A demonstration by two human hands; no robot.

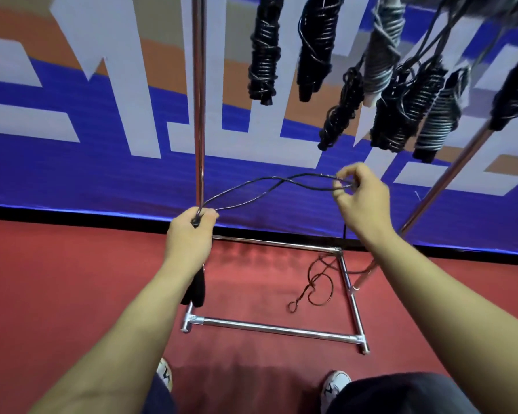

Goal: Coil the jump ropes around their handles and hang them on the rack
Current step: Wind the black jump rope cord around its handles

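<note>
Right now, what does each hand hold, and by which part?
Both hold one black jump rope. The left hand grips its handles near their top; the right hand pinches the doubled cord at its far bend.

Left grip [192, 231] fisted; right grip [361, 195] pinching, raised.

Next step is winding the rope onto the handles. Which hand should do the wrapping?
Right, probably. The right hand already pinches the free rope, while the left hand grips the handles and can hold them steady as the core.
</note>
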